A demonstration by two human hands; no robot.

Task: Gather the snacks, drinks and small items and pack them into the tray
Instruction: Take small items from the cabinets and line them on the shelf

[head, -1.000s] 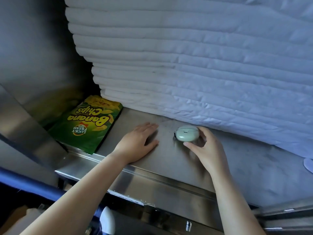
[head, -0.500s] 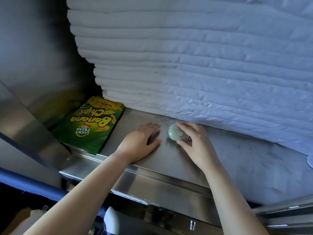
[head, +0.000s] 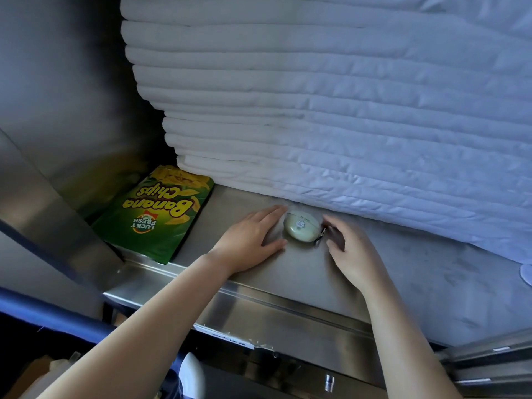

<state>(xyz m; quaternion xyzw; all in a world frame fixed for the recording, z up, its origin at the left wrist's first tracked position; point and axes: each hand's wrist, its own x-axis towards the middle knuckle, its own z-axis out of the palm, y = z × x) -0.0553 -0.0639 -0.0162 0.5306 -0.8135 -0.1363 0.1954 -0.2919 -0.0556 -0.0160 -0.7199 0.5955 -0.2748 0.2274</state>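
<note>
Head view, pale case (head: 302,227), right hand (head: 352,251) contact unclear

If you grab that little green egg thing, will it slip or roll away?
It might slip: the pale green case looks smooth and rounded, and the metal shelf under it is shiny. It probably won't roll far, since it lies on a flattish side. It looks hard and small, so likely light.
</note>
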